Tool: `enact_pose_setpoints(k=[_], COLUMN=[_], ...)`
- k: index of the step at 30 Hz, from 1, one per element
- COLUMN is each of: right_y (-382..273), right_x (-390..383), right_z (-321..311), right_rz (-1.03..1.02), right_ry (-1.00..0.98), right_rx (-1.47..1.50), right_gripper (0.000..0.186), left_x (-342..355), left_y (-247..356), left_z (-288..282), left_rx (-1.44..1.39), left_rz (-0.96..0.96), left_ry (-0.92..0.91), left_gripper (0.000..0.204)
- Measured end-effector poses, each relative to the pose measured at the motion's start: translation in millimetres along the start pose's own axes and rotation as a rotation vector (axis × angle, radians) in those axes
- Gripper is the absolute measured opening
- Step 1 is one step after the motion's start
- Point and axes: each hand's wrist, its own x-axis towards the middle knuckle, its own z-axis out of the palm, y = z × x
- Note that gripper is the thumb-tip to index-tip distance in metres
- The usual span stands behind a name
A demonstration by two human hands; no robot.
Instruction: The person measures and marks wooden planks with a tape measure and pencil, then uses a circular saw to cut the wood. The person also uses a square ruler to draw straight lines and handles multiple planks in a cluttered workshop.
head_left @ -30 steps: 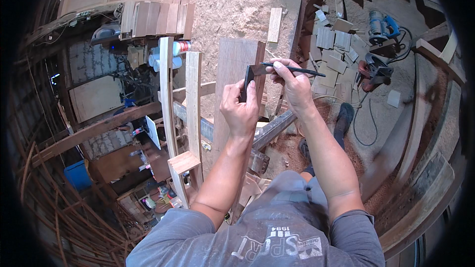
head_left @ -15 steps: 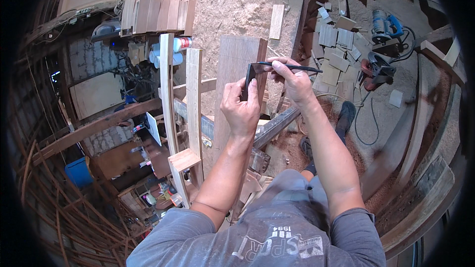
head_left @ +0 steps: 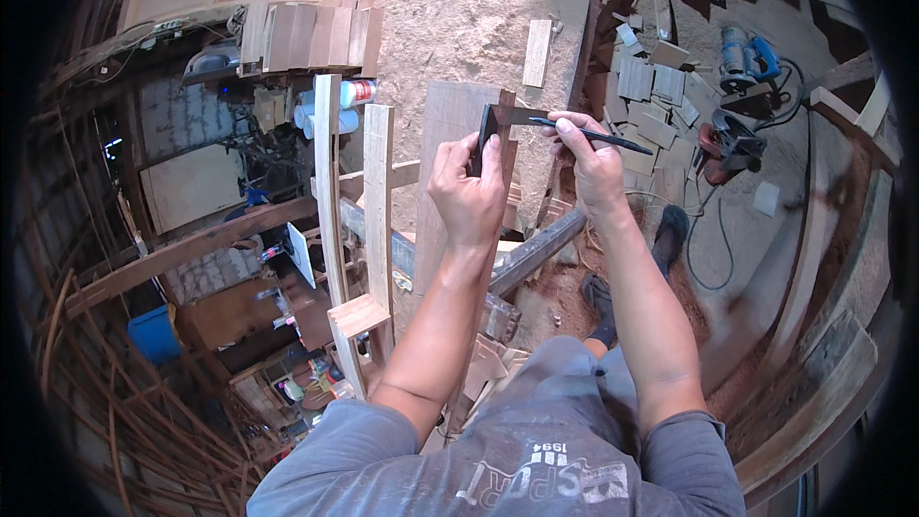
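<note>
The fingers of the left hand (head_left: pixel 471 193) are clamped on the dark stock of a small metal try square (head_left: pixel 498 121), pressing it against the right edge of a wide, upright brown wooden board (head_left: pixel 450 134); the square's thin blade runs off to the right from the top of the stock. The fingers of the right hand (head_left: pixel 592 161) are pinched together around a slim dark pencil (head_left: pixel 589 134), whose tip lies along the blade of the square while its tail points away to the right. The board stands in front of the person, between the two forearms and a pale ladder-like wooden frame (head_left: pixel 369 211) just to its left. Farther left, a stack of short brown planks (head_left: pixel 306 36) leans near a white-and-red spray can (head_left: pixel 356 92). Beyond the board the floor (head_left: pixel 450 10) is covered in sawdust. To the right, well apart from the hands, lie scattered grey wood offcuts (head_left: pixel 651 86), a blue power tool (head_left: pixel 747 56) and a red-and-black circular saw (head_left: pixel 725 146).
</note>
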Motion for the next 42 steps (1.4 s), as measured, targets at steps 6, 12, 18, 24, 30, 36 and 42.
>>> enact_pose_setpoints(k=[6,12,18,24,30,36,42], right_y=[-10.2,-11.1,-14.7,-19.5,-11.5,-7.3,-51.7], right_x=[2.8,7.5,18.1,30.4,39.8,42.8,28.7], right_z=[-3.3,-0.1,11.3,24.0,16.7,-3.1,35.0], right_rz=[0.011,0.016,0.012,0.028,0.094,0.093,-0.201], right_ry=[-0.002,-0.004,-0.040,-0.103,-0.216,-0.130,-0.053], right_rx=[-0.014,-0.009,-0.016,-0.026,0.020,-0.137,-0.738], right_gripper=[0.026,0.027,0.028,0.029,0.029,0.030,0.027], left_x=[4.4,5.9,6.2,6.6,6.9,6.1,6.9], left_y=[2.3,0.3,5.6,3.8,4.5,4.0,-1.2], left_z=[5.3,7.0,6.9,7.6,8.6,9.8,10.5], left_rx=[0.026,0.027,0.016,0.017,0.029,0.030,0.021], left_rz=[0.008,0.041,0.007,0.018,0.026,0.019,0.048], left_ry=[0.017,0.021,0.022,0.024,0.030,0.031,0.046], left_gripper=[0.019,0.020,0.019,0.019,0.019,0.019,0.021])
